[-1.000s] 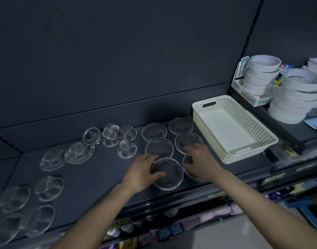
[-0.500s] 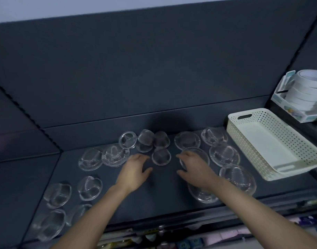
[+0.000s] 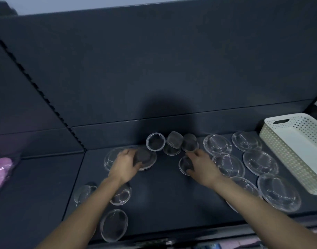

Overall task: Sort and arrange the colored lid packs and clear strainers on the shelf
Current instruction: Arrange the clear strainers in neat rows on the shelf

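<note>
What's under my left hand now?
The left hand grips the dark mesh dome of a wide clear strainer; a second clear strainer pokes out on its left. The palm hides how they overlap.

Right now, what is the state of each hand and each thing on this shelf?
left hand, grips the wide-rimmed strainer
right hand, pinches a small strainer
back strainer, tipped on its side, opening facing the camera
flat strainers, lying flat on the shelf
white basket, upright, nothing seen inside

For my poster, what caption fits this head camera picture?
Left hand and right hand each grip a strainer on the dark shelf beside a white basket.
</note>
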Motion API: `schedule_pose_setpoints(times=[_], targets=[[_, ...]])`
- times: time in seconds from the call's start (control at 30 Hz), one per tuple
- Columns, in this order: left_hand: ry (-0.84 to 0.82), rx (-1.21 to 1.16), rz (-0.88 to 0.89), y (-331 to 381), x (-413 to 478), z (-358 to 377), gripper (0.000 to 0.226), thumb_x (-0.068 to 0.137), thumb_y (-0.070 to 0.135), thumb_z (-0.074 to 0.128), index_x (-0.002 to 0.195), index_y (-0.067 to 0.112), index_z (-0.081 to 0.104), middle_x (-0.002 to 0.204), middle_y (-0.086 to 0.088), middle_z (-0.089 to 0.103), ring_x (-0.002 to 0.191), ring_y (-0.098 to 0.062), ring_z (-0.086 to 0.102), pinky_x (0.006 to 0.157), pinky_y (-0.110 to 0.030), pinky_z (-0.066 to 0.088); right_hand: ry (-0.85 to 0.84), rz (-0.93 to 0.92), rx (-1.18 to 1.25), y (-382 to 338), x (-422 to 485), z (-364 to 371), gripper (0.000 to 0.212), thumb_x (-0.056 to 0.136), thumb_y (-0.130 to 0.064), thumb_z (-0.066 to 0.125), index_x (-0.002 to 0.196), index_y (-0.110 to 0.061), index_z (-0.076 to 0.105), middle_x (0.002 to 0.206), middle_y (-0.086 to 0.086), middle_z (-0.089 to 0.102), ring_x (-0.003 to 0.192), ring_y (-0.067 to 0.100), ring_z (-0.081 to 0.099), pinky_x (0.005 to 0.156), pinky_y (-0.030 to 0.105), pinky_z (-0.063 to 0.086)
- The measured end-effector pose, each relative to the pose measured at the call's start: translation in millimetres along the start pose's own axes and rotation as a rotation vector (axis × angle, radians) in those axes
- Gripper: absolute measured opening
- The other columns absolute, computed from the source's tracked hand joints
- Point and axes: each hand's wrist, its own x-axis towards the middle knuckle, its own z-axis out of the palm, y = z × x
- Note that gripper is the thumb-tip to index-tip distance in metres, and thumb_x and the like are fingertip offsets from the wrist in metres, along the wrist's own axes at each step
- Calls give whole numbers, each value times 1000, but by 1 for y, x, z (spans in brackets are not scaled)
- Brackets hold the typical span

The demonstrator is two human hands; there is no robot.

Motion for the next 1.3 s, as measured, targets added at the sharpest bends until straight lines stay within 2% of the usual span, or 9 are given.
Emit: schedule_pose_setpoints(times=[0.13, 0.27, 0.37, 0.47, 0.7, 0.83, 0.93, 1.1, 1.3], targets=[[-53, 59, -34, -8, 18, -1, 65, 87, 41, 60, 141, 11, 39, 142, -10, 43, 134, -27, 36, 110, -35, 31, -17, 29, -6, -4, -3, 3, 55, 76, -21, 62, 128, -24, 42, 128, 6, 41, 116, 31, 46, 93, 38, 46], [-24, 181, -202, -15, 30, -2, 65, 89, 56, 47, 141, 19, 37, 148, -7, 35, 140, -30, 23, 112, -49, 20, -22, 67, -38, -6, -5, 3, 51, 76, -17, 60, 124, -21, 45, 124, 7, 44, 114, 31, 46, 93, 37, 46], [-23, 123, -332, -29, 33, -7, 52, 91, 49, 47, 130, 15, 44, 141, -13, 40, 134, -35, 30, 108, -53, 28, 21, 61, -93, -14, -7, 2, 38, 82, -23, 58, 119, -16, 51, 122, 8, 47, 112, 30, 44, 94, 37, 44], [-91, -24, -389, -48, 32, -11, 56, 86, 46, 59, 127, 10, 45, 134, -19, 45, 123, -39, 42, 100, -46, 41, 76, -38, -79, -31, -3, 5, 39, 86, -28, 58, 122, -14, 55, 124, 5, 48, 119, 28, 42, 97, 36, 42], [-140, -112, -268, -67, 19, -23, 72, 65, 40, 78, 127, 16, 52, 121, -11, 56, 111, -28, 54, 93, -36, 47, -14, -132, 76, -95, 24, 31, 39, 90, -25, 54, 125, -9, 53, 128, 10, 50, 121, 27, 46, 100, 31, 40], [-73, -168, -249, -75, 15, -28, 62, 64, 32, 79, 120, 18, 56, 117, -5, 60, 106, -23, 57, 87, -30, 48, 8, -262, -34, -117, 40, 48, 39, 89, -11, 49, 128, -7, 50, 134, 9, 47, 119, 31, 43, 102, 35, 39], [2, -209, -261, -81, 13, -34, 56, 69, 29, 79, 118, 14, 55, 113, -3, 57, 105, -22, 55, 79, -25, 41, 15, -286, -145, -127, 54, 50, 51, 87, -5, 48, 138, -9, 39, 144, 8, 37, 116, 35, 41, 101, 39, 40], [138, -332, -292, -90, 13, -45, 50, 70, 28, 79, 114, 15, 58, 107, -1, 60, 94, -16, 53, 76, -24, 37, -100, -231, -264, -134, 73, 56, 67, 88, -20, 53, 147, -16, 22, 146, 8, 31, 118, 38, 41, 101, 43, 41], [152, -410, -228, -79, 11, -44, 54, 71, 28, 80, 119, 17, 57, 107, 4, 59, 97, -13, 53, 80, -23, 37, -123, -164, -259, -133, 55, 49, 67, 82, -41, 61, 139, -17, 36, 134, 8, 37, 122, 34, 32, 100, 42, 42]])
